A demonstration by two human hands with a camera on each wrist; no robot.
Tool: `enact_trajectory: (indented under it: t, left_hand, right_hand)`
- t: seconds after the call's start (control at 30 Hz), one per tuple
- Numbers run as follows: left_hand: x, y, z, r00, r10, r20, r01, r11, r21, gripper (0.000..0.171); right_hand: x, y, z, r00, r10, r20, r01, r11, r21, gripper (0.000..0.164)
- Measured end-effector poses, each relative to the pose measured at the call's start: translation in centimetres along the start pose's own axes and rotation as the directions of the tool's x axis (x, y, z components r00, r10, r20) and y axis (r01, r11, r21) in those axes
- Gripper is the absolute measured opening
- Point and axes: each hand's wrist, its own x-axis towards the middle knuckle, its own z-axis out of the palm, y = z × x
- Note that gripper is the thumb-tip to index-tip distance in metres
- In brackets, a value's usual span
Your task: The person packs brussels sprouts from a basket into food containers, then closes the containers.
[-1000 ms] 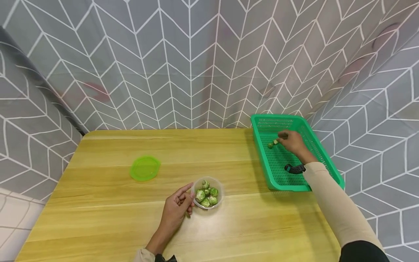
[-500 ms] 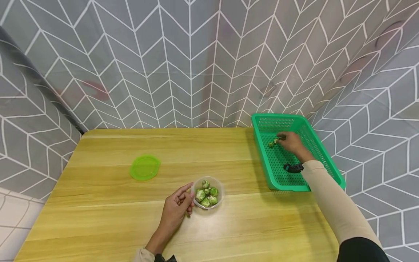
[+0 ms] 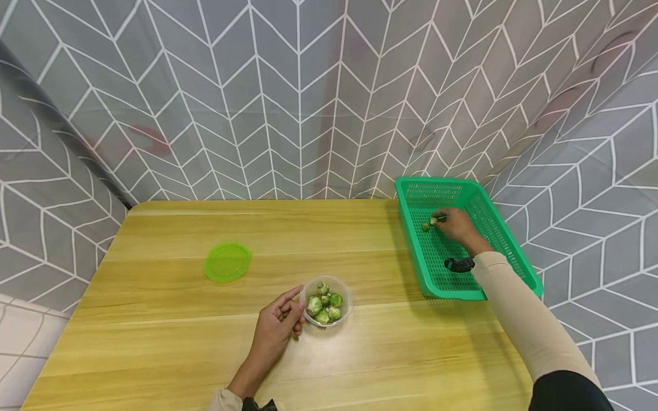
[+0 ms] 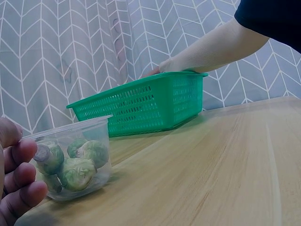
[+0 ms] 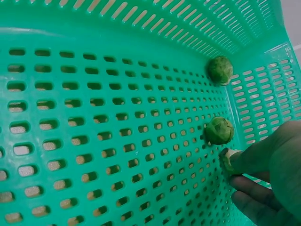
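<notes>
My left hand holds the rim of a small clear plastic container on the table, thumb and index finger at its left side. Several green Brussels sprouts lie in it. Inside the green basket, my right hand pinches a Brussels sprout near the basket floor; fingers partly cover it. Two loose sprouts show in the right wrist view: one sprout close to the fingertips, another sprout by the basket wall.
A flat lime-green lid lies left of the container on the wooden table. The perforated basket stands at the table's right side, its walls rising around my right hand. Grey patterned curtains hang behind and at the sides.
My right hand has shifted slightly left in the basket, and its fingers have closed on a sprout. The left hand and the container have stayed in place.
</notes>
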Motion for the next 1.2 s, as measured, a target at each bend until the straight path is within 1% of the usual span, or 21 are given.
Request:
enact_trajectory:
  t: [0.27,0.47,0.57,0.7,0.8,1.2]
  left_hand:
    - [0.06,0.06,0.02,1.000,-0.012,0.000,0.012,1.000,0.002,0.043]
    - [0.16,-0.03,-0.08,1.000,-0.003,0.004,0.003,1.000,0.005,0.043]
    - [0.15,-0.07,-0.10,1.000,-0.004,0.005,0.004,1.000,-0.001,0.043]
    - [0.09,-0.08,-0.08,1.000,-0.004,0.008,0.004,1.000,-0.008,0.043]
    - [0.08,0.01,-0.06,1.000,-0.008,0.006,0.008,1.000,-0.011,0.042]
    - [0.04,0.02,-0.05,1.000,-0.011,-0.001,0.011,1.000,-0.017,0.042]
  right_hand:
    - [-0.12,0.04,0.17,1.000,0.003,-0.003,-0.003,1.000,-0.007,0.033]
    - [-0.18,-0.21,0.22,1.000,0.001,-0.014,-0.001,1.000,-0.016,0.033]
    - [-0.11,-0.28,0.32,1.000,-0.002,-0.028,0.001,1.000,-0.025,0.033]
    - [0.05,-0.28,0.50,0.998,-0.024,-0.059,0.022,0.999,-0.043,0.031]
    - [0.09,-0.29,0.52,0.997,-0.030,-0.070,0.028,0.999,-0.037,0.028]
    - [0.03,-0.37,0.37,0.997,-0.017,-0.075,0.014,0.999,-0.043,0.026]
